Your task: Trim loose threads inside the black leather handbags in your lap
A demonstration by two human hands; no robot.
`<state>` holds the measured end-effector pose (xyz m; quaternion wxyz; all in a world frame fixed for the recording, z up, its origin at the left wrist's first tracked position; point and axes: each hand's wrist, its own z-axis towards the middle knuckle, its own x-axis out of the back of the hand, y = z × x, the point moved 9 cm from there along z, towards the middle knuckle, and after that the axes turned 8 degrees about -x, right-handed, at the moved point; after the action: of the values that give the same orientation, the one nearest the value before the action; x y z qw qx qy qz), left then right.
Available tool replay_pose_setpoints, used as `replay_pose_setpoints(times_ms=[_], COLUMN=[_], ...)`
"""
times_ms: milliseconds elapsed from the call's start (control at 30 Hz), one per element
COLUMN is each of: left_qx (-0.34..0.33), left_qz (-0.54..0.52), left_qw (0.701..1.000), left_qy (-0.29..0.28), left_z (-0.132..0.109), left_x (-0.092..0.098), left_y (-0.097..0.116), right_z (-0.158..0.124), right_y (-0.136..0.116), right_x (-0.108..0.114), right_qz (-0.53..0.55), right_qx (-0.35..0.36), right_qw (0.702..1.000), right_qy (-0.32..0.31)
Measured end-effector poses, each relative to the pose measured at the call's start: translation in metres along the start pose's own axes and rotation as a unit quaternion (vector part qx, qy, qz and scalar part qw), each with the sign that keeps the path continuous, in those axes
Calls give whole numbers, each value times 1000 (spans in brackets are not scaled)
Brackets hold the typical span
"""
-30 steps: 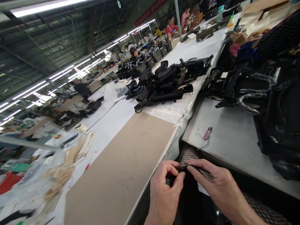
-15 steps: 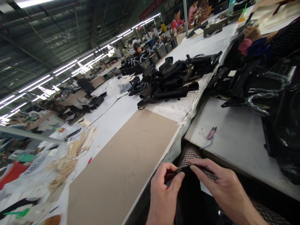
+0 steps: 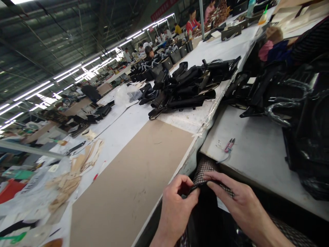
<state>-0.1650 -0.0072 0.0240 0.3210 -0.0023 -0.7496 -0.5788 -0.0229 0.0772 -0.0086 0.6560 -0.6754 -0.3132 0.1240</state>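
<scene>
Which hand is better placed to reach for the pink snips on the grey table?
Right, probably. The right hand lies nearest the grey table, just below the pink snips; the left hand is farther off, beside the brown board. Both pinch the black strip, so its grip must release first.

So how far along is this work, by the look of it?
Finished-looking black bags crowd the grey table on the right. In hand: the left hand and right hand pinch one thin black strip. A heap of black leather-look pieces lies on the white table, perhaps undone.
</scene>
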Motion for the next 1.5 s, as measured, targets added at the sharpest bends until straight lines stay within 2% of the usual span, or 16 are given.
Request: replay_pose_setpoints(times_ms=[100,233,300,433,567,667,800,900,1033,1100,1200,1300,1400,1500], left_qx=[33,93,99,-4,-85,-90,-68,-111,-192,-213,-215,-209,-233,-259], left_qz=[-90,-242,-269,-97,-11,-17,-46,3,123,148,142,156,255,383], left_qw=[995,966,958,995,996,996,995,992,974,966,966,964,935,885], left_qy=[-15,-7,-1,28,7,-8,-57,-59,4,13,-6,-58,-84,-48], left_z=[2,-1,-3,-4,-4,-1,0,-1,-7,-9,-6,-1,-1,-6], left_x=[-6,-13,-14,-1,-2,0,-1,-3,-3,-6,-8,-13,-22,-24], left_y=[-5,-16,-17,3,16,14,10,20,35,37,38,42,52,60], right_z=[0,3,5,5,3,4,6,4,-5,-9,-10,-9,-11,-19], right_y=[-8,-7,-6,-6,-9,-10,-9,-15,-24,-21,-14,-15,-18,-16], right_x=[-2,-5,-6,-7,-4,-2,0,5,8,6,8,11,14,14], right_qz=[18,44,60,67,43,36,23,-42,-108,-117,-118,-119,-138,-214], right_qx=[17,-27,-36,-19,7,3,-18,6,95,113,106,103,123,171], right_qw=[999,996,996,997,999,999,996,995,989,986,987,988,983,960], right_qy=[-39,-68,-62,-30,-8,-29,-88,-93,-45,-27,-1,8,20,58])
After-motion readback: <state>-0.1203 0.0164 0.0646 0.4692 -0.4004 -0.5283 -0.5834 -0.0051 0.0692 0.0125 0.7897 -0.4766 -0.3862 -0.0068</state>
